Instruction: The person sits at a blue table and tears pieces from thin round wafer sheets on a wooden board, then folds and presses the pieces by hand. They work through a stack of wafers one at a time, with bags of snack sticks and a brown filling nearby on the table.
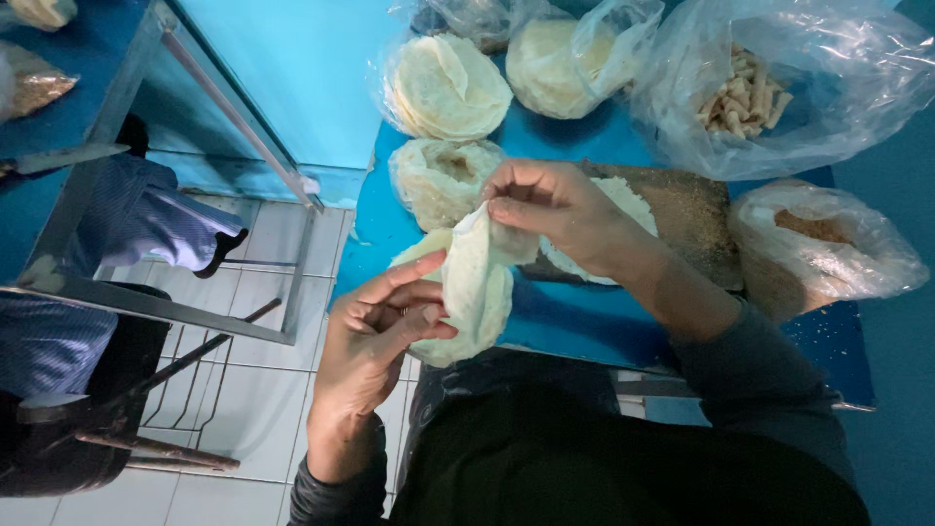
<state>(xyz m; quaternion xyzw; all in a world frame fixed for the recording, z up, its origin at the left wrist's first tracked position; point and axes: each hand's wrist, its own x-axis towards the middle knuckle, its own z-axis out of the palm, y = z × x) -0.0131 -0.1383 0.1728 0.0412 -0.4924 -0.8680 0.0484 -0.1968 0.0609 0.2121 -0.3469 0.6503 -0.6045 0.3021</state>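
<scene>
My left hand [375, 336] and my right hand [550, 205] together hold one thin, pale round wrapper [470, 263], peeled up from a stack of wrappers [467, 326] at the near edge of the blue table [584, 321]. The right fingers pinch the sheet's top edge; the left fingers grip its lower left side. Another wrapper lies flat on a brown crumb-covered board [682, 219] just behind my right wrist.
More wrapper stacks sit behind in clear plastic: one [448, 88], another [555, 63], a third [443, 180]. A clear bag of pale sticks [745, 93] and a bag of brown crumbs [823, 244] lie right. A person in blue sits left [146, 214] by a metal frame.
</scene>
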